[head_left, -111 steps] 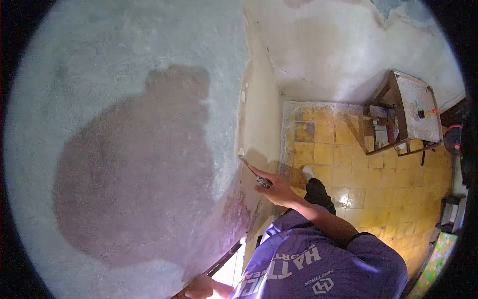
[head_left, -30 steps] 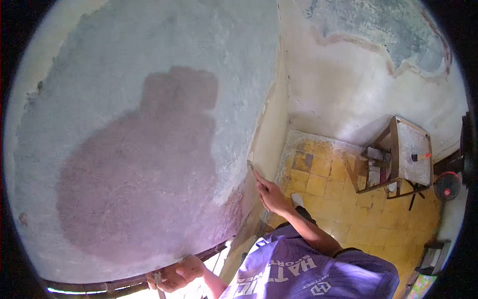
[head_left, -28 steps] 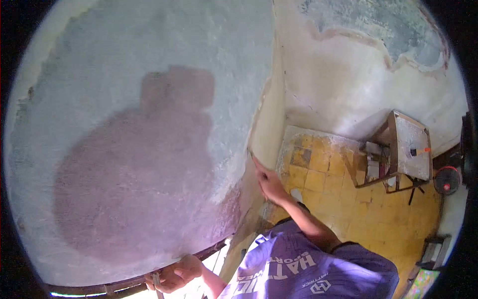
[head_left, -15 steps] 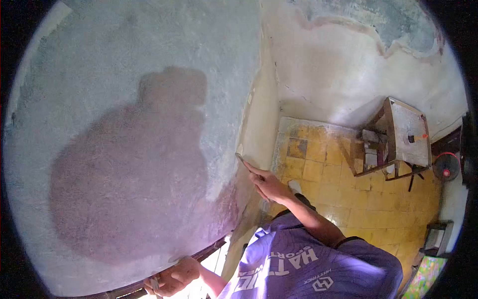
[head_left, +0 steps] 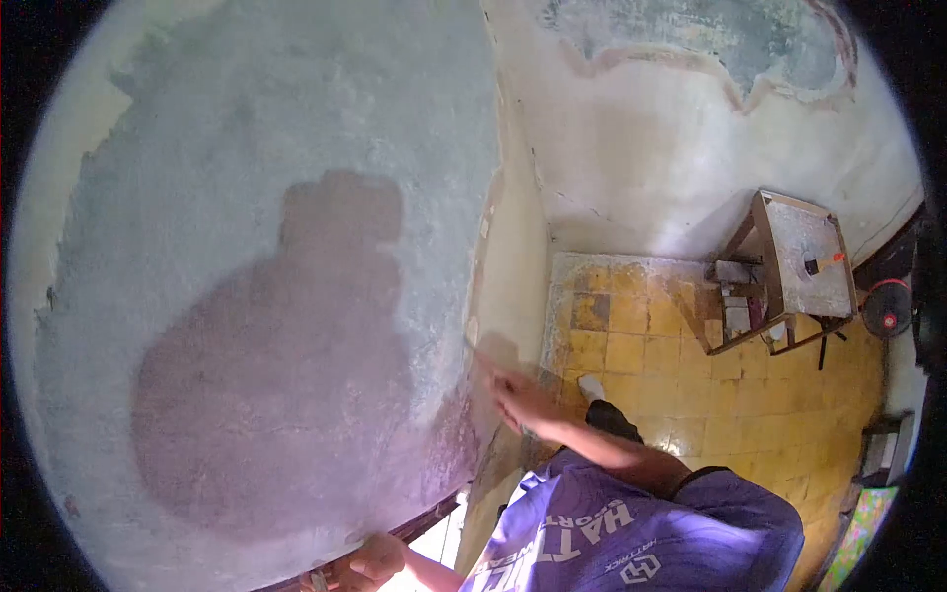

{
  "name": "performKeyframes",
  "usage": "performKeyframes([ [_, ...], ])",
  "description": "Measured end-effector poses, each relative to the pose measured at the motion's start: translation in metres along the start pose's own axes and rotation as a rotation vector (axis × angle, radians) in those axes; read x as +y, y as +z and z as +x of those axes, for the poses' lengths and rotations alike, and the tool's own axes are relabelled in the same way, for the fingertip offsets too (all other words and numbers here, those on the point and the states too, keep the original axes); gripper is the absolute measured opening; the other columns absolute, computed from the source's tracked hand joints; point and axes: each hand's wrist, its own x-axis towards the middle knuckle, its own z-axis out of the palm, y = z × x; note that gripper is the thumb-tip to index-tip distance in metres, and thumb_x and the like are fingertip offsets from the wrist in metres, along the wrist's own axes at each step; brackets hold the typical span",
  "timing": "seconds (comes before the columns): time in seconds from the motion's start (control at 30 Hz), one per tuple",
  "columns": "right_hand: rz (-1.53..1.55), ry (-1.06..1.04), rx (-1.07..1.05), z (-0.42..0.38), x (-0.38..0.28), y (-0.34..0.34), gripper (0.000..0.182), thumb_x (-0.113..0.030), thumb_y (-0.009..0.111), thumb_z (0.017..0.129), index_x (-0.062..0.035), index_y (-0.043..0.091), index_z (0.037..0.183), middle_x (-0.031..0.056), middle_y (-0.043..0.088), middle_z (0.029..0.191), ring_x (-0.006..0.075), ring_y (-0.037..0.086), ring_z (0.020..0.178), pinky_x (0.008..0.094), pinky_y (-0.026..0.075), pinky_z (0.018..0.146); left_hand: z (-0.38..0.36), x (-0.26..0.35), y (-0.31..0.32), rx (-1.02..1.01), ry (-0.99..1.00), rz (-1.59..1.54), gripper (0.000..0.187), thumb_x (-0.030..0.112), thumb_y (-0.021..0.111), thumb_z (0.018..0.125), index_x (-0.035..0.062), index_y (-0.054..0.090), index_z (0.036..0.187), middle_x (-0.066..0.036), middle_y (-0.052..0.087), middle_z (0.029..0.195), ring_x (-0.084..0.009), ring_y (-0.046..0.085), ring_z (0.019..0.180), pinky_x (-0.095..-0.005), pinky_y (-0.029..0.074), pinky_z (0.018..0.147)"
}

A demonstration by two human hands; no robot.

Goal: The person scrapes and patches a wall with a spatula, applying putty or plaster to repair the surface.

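My right hand (head_left: pixel 523 403), slightly blurred, is closed round a thin tool (head_left: pixel 475 350). The tool's tip meets the grey-blue wall (head_left: pixel 237 178) near its rough, chipped edge, beside the pale strip at the corner. Low in the view, my left hand (head_left: pixel 373 562) is closed beside the dark frame (head_left: pixel 424 521) along the wall's lower edge. A small pale object (head_left: pixel 318 580) shows at its fingers, too little visible to name. A large shadow falls across the wall.
A wooden table (head_left: pixel 814 257) with a black and an orange item on it leans or stands at the right. Near it is a round black and red object (head_left: pixel 887 308). Yellow tiles (head_left: pixel 681 395) cover the floor, where a foot (head_left: pixel 591 387) shows. Another wall (head_left: pixel 641 128) has peeled paint.
The view has shifted, so the wall, its shadow and both hands sit lower. The tool's tip remains near the same chipped edge. More of the leg and foot shows.
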Motion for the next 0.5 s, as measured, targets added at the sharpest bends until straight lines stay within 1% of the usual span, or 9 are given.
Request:
performKeyframes([
  [0.03,0.005,-0.041,-0.007,-0.013,-0.006,0.007,0.053,-0.023,0.049,0.098,-0.0181,0.031,0.148,-0.0011,0.047,0.062,0.0083,0.043,0.042,0.0245,0.039,0.039,-0.002,0.002,0.0,0.031,0.033,0.027,0.05,0.041,0.053,0.094,0.0048,0.04,0.126,-0.022,0.05,0.12,-0.0349,0.051,0.11,-0.0542,0.043,0.085],
  [0.1,-0.19,-0.256,0.134,0.003,0.001,0.003,0.058,-0.017,0.052,0.095,-0.0214,0.031,0.148,-0.0017,0.046,0.059,0.0085,0.042,0.041,0.0247,0.039,0.039,-0.003,0.003,0.005,0.088,0.094,0.084,0.05,0.041,0.053,0.094,0.0048,0.04,0.126,-0.022,0.05,0.12,-0.0347,0.051,0.113,-0.0538,0.043,0.085],
  [0.13,-0.176,-0.277,0.155,0.018,0.002,-0.009,0.061,-0.014,0.054,0.093,-0.0238,0.03,0.149,-0.0002,0.05,0.064,0.0084,0.042,0.042,0.0249,0.039,0.039,-0.004,0.0,0.007,0.138,0.128,0.107,0.05,0.041,0.053,0.094,0.0048,0.04,0.127,-0.022,0.05,0.121,-0.0347,0.051,0.115,-0.0536,0.043,0.086],
  [0.2,-0.148,-0.321,0.197,0.048,0.003,-0.032,0.071,-0.007,0.057,0.088,-0.0286,0.028,0.149,0.0028,0.058,0.074,0.0082,0.041,0.043,0.0253,0.038,0.04,-0.006,0.006,0.002,0.039,-0.001,0.015,0.054,0.042,0.053,0.093,0.004,0.039,0.128,-0.022,0.049,0.122,-0.0351,0.049,0.117,-0.0535,0.041,0.088],
  [0.27,-0.093,-0.215,0.155,0.051,-0.041,-0.054,0.072,-0.005,0.056,0.087,-0.0299,0.028,0.149,0.0034,0.059,0.076,0.0079,0.04,0.043,0.0255,0.039,0.04,-0.011,0.006,-0.01,-0.029,-0.125,-0.045,0.057,0.044,0.053,0.093,0.0032,0.038,0.13,-0.022,0.048,0.124,-0.0355,0.048,0.118,-0.0534,0.04,0.09],
  [0.33,-0.149,-0.161,0.141,0.051,-0.059,-0.063,0.072,-0.003,0.054,0.088,-0.0293,0.028,0.149,0.003,0.057,0.072,0.0078,0.041,0.043,0.0256,0.04,0.04,-0.015,0.005,-0.02,-0.081,-0.236,-0.079,0.06,0.046,0.053,0.092,0.0024,0.037,0.131,-0.023,0.046,0.126,-0.0359,0.046,0.12,-0.0533,0.039,0.092],
  [0.4,-0.088,-0.2,0.087,0.039,-0.045,-0.054,0.071,-0.003,0.053,0.089,-0.0291,0.027,0.149,-0.0004,0.05,0.063,0.0078,0.04,0.043,0.0258,0.039,0.039,-0.018,0.004,-0.023,-0.113,-0.321,-0.091,0.064,0.048,0.053,0.092,0.0017,0.036,0.132,-0.023,0.045,0.128,-0.0363,0.045,0.121,-0.0532,0.037,0.094],
  [0.47,-0.084,-0.23,0.084,0.038,-0.044,-0.053,0.071,-0.002,0.051,0.088,-0.029,0.028,0.149,0.0039,0.048,0.084,0.0079,0.041,0.043,0.0259,0.04,0.039,-0.019,0.003,-0.027,-0.136,-0.39,-0.092,0.067,0.05,0.053,0.091,0.0009,0.035,0.134,-0.023,0.044,0.129,-0.0367,0.043,0.122,-0.0531,0.036,0.096],
  [0.5,-0.105,-0.235,0.109,0.04,-0.046,-0.052,0.072,0.0,0.051,0.086,-0.029,0.028,0.149,0.01,0.05,0.109,0.0079,0.043,0.044,0.026,0.041,0.039,-0.02,0.004,-0.029,-0.15,-0.419,-0.095,0.069,0.05,0.052,0.091,0.0005,0.035,0.135,-0.023,0.043,0.13,-0.0369,0.043,0.123,-0.0531,0.035,0.097],
])
